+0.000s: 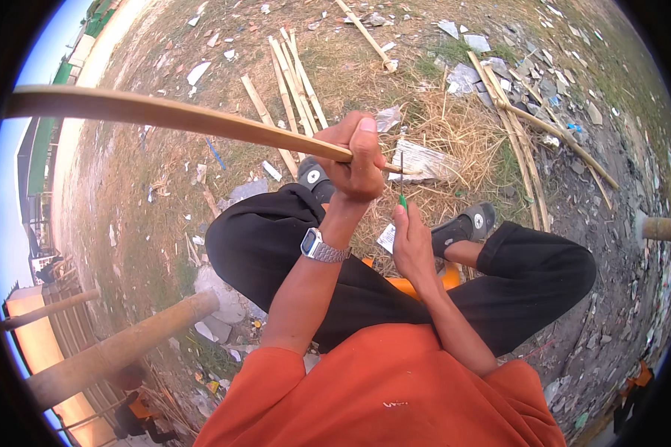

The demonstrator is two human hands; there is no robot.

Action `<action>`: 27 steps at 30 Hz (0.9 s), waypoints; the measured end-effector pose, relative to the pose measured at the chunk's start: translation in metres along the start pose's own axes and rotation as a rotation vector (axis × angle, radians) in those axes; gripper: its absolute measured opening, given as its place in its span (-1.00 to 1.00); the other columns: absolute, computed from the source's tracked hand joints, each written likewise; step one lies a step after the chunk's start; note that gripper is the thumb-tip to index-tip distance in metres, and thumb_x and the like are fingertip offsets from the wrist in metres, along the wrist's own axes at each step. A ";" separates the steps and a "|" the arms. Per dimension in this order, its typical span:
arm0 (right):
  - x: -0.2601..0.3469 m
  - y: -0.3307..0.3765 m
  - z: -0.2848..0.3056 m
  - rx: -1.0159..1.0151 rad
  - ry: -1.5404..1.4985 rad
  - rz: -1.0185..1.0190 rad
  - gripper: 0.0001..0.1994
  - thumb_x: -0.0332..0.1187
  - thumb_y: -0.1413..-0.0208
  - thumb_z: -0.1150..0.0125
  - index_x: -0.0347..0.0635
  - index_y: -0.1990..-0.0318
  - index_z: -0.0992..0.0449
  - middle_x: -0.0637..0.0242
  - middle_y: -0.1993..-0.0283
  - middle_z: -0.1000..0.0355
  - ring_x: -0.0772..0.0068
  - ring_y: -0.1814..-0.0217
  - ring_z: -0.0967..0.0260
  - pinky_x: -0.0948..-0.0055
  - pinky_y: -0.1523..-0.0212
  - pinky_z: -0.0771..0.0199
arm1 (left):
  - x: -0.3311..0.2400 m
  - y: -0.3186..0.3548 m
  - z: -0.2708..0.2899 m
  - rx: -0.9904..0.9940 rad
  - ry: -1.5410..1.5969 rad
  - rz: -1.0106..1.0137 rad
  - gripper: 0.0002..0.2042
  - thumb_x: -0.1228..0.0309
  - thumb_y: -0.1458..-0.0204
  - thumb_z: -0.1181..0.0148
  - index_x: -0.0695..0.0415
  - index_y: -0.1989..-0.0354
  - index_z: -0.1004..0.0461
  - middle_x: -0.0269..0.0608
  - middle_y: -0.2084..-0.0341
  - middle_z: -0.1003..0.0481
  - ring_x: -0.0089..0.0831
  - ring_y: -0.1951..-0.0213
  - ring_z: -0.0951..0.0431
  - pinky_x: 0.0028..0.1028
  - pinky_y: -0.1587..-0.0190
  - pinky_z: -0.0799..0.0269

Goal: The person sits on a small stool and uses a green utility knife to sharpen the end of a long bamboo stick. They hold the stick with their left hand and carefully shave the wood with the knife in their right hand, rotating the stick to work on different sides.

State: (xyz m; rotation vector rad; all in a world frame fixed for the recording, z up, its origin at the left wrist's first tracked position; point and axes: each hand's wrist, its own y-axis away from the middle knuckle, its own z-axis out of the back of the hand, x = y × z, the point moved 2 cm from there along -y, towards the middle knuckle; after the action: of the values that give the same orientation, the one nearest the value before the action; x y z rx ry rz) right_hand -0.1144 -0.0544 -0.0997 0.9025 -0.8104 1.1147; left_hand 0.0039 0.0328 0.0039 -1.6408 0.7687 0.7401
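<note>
A long split bamboo strip (224, 123) runs from the far left edge of the view to the middle, held in the closed fist of my left hand (356, 160). Its short end sticks out past my fist to the right. My right hand (414, 242) grips the green handle of a thin-bladed knife (402, 179), the blade pointing away from me. The blade crosses the tip of the strip; whether it touches the bamboo I cannot tell. Beneath both hands, a white board-like piece (425, 160) lies on the ground among straw-like shavings (462, 175).
Several bamboo strips (291, 82) lie beyond my left foot, and more bamboo pieces (518, 141) to the right. Rubble and litter (492, 71) are scattered over the soil. Upright poles (127, 346) stand at my left, with another (656, 228) at the right. An orange seat (410, 285) shows beneath me.
</note>
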 end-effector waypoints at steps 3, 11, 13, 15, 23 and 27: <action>-0.024 -0.003 0.004 0.053 0.059 -0.109 -0.71 -0.17 -0.30 0.22 -0.26 0.24 -0.24 -0.19 0.58 -0.31 -0.36 0.48 -0.25 -0.06 0.45 -0.14 | 0.005 -0.003 0.014 -0.029 0.069 -0.017 -0.62 0.43 -0.07 0.11 0.20 0.82 -0.16 -0.33 0.92 -0.15 -0.65 0.88 -0.10 -0.57 0.79 0.02; -0.006 -0.016 0.011 0.054 0.083 -0.067 -0.67 -0.12 -0.30 0.25 -0.23 0.24 -0.27 -0.14 0.60 -0.34 -0.32 0.49 -0.29 -0.10 0.40 -0.23 | 0.004 0.001 0.008 0.082 0.169 0.034 -0.63 0.42 0.01 0.12 0.15 0.85 -0.07 -0.33 0.92 -0.07 -0.63 0.86 -0.06 -0.59 0.78 0.05; -0.011 -0.020 0.021 0.070 0.074 -0.019 -0.68 -0.12 -0.29 0.24 -0.23 0.25 -0.27 -0.15 0.60 -0.34 -0.34 0.48 -0.30 -0.09 0.39 -0.25 | 0.005 -0.001 0.011 0.149 0.195 0.036 -0.66 0.43 0.05 0.12 0.17 0.85 -0.07 -0.31 0.92 -0.08 -0.61 0.86 -0.06 -0.57 0.80 0.05; 0.012 -0.012 0.026 0.107 0.036 0.013 -0.67 -0.11 -0.29 0.23 -0.23 0.24 -0.27 -0.15 0.59 -0.36 -0.35 0.47 -0.31 -0.10 0.37 -0.26 | 0.005 -0.003 0.008 0.188 0.181 0.038 -0.66 0.43 0.06 0.13 0.18 0.85 -0.07 -0.30 0.92 -0.08 -0.60 0.86 -0.06 -0.56 0.80 0.04; 0.036 -0.008 0.027 0.108 0.020 0.016 -0.69 -0.16 -0.31 0.24 -0.24 0.24 -0.28 -0.11 0.63 -0.33 -0.29 0.49 -0.29 -0.10 0.42 -0.20 | 0.005 -0.007 0.005 0.179 0.209 0.036 -0.68 0.45 0.07 0.14 0.17 0.84 -0.05 -0.30 0.93 -0.06 -0.61 0.86 0.00 -0.55 0.78 0.06; 0.021 -0.005 0.017 0.055 -0.011 -0.050 -0.69 -0.15 -0.31 0.23 -0.24 0.25 -0.27 -0.14 0.62 -0.31 -0.30 0.49 -0.28 -0.10 0.41 -0.18 | 0.007 -0.004 0.003 0.198 0.227 0.033 -0.67 0.45 0.07 0.14 0.17 0.84 -0.04 -0.29 0.92 -0.07 -0.60 0.87 -0.01 -0.55 0.78 0.05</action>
State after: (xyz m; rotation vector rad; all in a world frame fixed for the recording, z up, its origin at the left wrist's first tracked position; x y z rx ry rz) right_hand -0.1065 -0.0626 -0.0753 0.9705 -0.7655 1.0935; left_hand 0.0112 0.0360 0.0005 -1.5498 0.9998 0.4875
